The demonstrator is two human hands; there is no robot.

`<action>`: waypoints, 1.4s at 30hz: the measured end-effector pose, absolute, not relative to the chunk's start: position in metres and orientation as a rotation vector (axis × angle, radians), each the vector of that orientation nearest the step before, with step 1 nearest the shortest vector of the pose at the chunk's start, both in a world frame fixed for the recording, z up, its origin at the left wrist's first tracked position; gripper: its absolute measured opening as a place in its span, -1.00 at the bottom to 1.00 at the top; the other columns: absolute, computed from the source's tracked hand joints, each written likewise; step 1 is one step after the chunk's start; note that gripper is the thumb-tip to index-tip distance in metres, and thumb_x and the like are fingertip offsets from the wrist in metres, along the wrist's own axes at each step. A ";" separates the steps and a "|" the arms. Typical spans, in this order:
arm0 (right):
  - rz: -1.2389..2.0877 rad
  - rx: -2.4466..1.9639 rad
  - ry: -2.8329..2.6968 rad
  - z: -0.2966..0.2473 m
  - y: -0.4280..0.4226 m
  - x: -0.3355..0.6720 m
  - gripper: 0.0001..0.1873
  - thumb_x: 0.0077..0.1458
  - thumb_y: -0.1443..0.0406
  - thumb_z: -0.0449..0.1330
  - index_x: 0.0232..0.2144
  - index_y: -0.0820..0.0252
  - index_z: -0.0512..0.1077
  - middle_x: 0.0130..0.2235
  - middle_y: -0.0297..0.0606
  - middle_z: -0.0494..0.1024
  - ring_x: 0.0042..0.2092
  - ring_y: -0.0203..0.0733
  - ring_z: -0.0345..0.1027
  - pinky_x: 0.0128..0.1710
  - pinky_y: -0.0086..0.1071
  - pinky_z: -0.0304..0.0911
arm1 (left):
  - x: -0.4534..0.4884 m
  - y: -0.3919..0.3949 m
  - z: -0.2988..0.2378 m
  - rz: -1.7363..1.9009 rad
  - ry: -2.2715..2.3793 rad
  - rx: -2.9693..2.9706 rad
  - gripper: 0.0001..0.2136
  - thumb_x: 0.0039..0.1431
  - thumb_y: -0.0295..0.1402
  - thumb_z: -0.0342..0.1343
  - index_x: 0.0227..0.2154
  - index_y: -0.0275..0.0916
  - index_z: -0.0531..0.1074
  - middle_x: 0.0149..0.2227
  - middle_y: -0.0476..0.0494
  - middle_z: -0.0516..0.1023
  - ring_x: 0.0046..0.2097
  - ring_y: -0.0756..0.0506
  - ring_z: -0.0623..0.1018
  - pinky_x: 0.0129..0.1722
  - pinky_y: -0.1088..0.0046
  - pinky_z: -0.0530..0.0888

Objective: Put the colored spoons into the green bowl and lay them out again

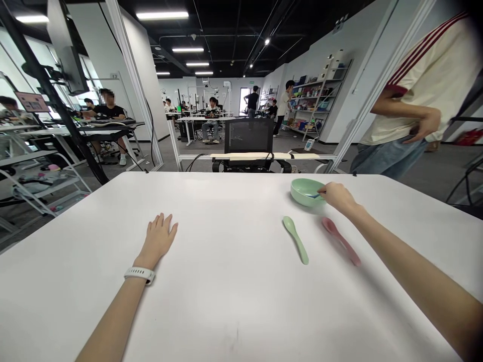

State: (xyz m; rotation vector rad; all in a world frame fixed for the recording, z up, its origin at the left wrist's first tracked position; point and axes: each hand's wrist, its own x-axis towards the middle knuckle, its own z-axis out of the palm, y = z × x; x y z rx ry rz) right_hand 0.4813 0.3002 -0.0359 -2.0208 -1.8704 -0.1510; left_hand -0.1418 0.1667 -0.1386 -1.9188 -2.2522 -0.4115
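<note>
My right hand (337,196) reaches to the right side of a light green bowl (299,197), fingers pinched on a slim blue spoon (314,196). Most of this spoon is hidden by the bowl and my fingers. Nearer to me, a green spoon (296,238) lies on the white table, its head pointing away. Beside it, under my right forearm, a pink spoon (340,240) lies slanted the same way. My left hand (160,235) rests flat at the left with fingers spread, holding nothing; a pale band circles that wrist.
The white table (226,281) has a metal frame (347,141) behind it. Past its far edge stands a black mesh chair (249,137). A person in a cream shirt (433,75) stands at the right, close to the table. Other people and shelves are farther back.
</note>
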 end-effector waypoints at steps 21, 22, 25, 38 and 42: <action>0.081 -2.052 -1.732 -0.134 0.167 0.571 -0.34 0.42 0.31 -0.08 0.31 0.22 0.66 0.42 0.04 0.66 0.49 0.22 0.51 0.51 0.05 0.42 | -0.148 0.170 -0.140 -0.410 -2.195 -1.937 -0.33 0.53 -0.12 -0.22 0.44 -0.39 0.50 0.53 -0.63 0.49 0.55 -0.49 0.48 0.51 -0.26 0.41; 0.108 -2.062 -1.739 -0.137 0.166 0.571 -0.34 0.43 0.32 -0.10 0.31 0.23 0.66 0.44 0.04 0.64 0.51 0.19 0.48 0.53 0.02 0.39 | -0.148 0.170 -0.140 -0.397 -2.197 -1.944 -0.32 0.53 -0.12 -0.23 0.44 -0.40 0.50 0.54 -0.63 0.48 0.56 -0.49 0.47 0.52 -0.25 0.40; 0.144 -2.084 -1.734 -0.141 0.164 0.571 -0.33 0.46 0.33 -0.11 0.32 0.25 0.67 0.50 0.01 0.58 0.56 0.11 0.40 0.58 -0.08 0.32 | -0.148 0.170 -0.139 -0.357 -2.216 -1.947 -0.30 0.54 -0.11 -0.25 0.46 -0.43 0.47 0.56 -0.62 0.45 0.58 -0.49 0.44 0.55 -0.21 0.36; -0.147 -1.930 -1.706 -0.052 0.230 0.544 -0.51 0.42 0.39 0.05 0.18 0.37 0.67 0.23 0.37 0.70 0.24 0.20 0.60 0.33 -0.04 0.37 | -0.149 0.171 -0.140 -0.361 -2.242 -1.941 -0.32 0.56 -0.11 -0.22 0.48 -0.37 0.47 0.57 -0.58 0.44 0.60 -0.45 0.43 0.57 -0.20 0.36; -0.089 -2.069 -1.886 -0.011 0.271 0.512 -0.68 0.44 0.39 0.17 0.04 0.29 0.71 0.18 0.26 0.74 0.12 0.07 0.58 0.18 -0.14 0.34 | -0.148 0.171 -0.138 -0.334 -2.255 -1.945 -0.31 0.57 -0.11 -0.23 0.50 -0.40 0.45 0.59 -0.60 0.41 0.62 -0.45 0.40 0.59 -0.20 0.33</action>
